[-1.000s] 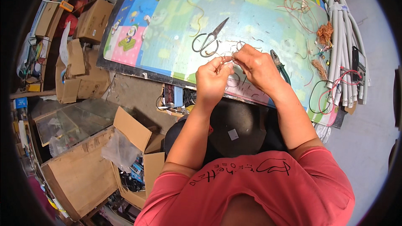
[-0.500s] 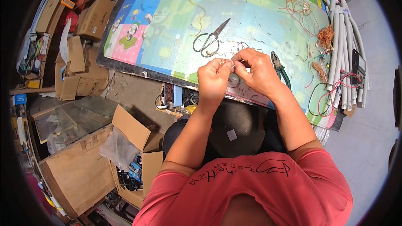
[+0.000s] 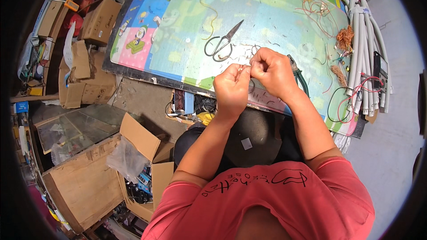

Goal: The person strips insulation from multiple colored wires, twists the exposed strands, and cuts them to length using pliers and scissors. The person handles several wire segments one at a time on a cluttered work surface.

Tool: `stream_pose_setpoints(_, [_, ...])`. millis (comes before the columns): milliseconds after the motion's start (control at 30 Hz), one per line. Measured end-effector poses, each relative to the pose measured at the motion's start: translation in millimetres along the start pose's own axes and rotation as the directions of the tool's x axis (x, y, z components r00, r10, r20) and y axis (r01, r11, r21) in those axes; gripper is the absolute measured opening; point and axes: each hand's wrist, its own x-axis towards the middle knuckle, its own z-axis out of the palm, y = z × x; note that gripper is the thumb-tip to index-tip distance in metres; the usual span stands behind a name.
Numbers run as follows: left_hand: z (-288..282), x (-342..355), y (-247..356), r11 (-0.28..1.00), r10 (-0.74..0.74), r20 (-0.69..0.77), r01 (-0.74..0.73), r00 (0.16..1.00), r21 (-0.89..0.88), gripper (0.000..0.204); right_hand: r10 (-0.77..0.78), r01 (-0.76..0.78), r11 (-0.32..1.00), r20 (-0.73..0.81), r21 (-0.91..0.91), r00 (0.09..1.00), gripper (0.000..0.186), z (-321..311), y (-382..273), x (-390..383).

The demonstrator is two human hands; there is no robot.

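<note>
Because the thin wire piece [image 3: 243,67] is so slight, I see both hands working it with fingertips alone: the left hand [image 3: 232,85] is pinched narrow on it, thumb against forefinger, and the right hand [image 3: 271,70] closes in a similar pinch just beside, apparently on the same piece. From out here the knuckles hide most of it from me, so I cannot tell its length or exactly where each grip falls. It sits between the two sets of fingertips, above the near part of the worktop [image 3: 178,31]; I judge that meeting there, with the forearms angled inward, gives a steady, fine hold.

Beyond the left hand, the black-handled scissors [image 3: 227,39] lie with their blades pointing away and their loops toward the body, which I take as convenient for picking up. Green-handled pliers [image 3: 301,78] rest just past the right hand, which covers part of them; that side seems suited to easy reach. Dark scraps [image 3: 275,44] lie loose around the hands, as offcuts would.

Farther back, a yellow wire [image 3: 215,15] lies to the left of the blades. Along the right side I find a wire tangle [image 3: 318,9], copper strands [image 3: 344,38], a meter [image 3: 381,67] and bundled pale tubes [image 3: 357,53], probably grouped there to spare the hands their bulk.
</note>
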Motion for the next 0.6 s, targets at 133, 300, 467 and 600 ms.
stream_pose_setpoints(133, [-3.4, -6.8, 12.6, 0.999, 0.038, -0.056, -0.036, 0.998, 0.038, 0.011, 0.190, -0.165, 0.978, -0.216, 0.128, 0.958, 0.011, -20.7, 39.5, 15.8])
stream_pose_setpoints(300, [-15.5, -1.4, 14.4, 0.988, -0.088, -0.016, 0.085, 0.996, -0.130, 0.013, 0.268, -0.271, 0.962, -0.069, -0.041, 0.961, 0.016, -34.9, 31.1, 14.9])
stream_pose_setpoints(467, [-14.1, -0.2, 8.4, 0.987, -0.081, 0.000, 0.080, 0.997, -0.139, 0.014, 0.035, -0.036, 0.988, -0.006, -0.153, 0.999, 0.013, -30.8, 10.8, 7.3])
stream_pose_setpoints(600, [-13.4, -1.6, 7.3, 0.997, -0.061, 0.007, 0.061, 0.998, -0.037, 0.013, -0.149, 0.154, 0.988, 0.148, -0.023, 0.978, 0.020, -22.8, 0.6, 1.2])
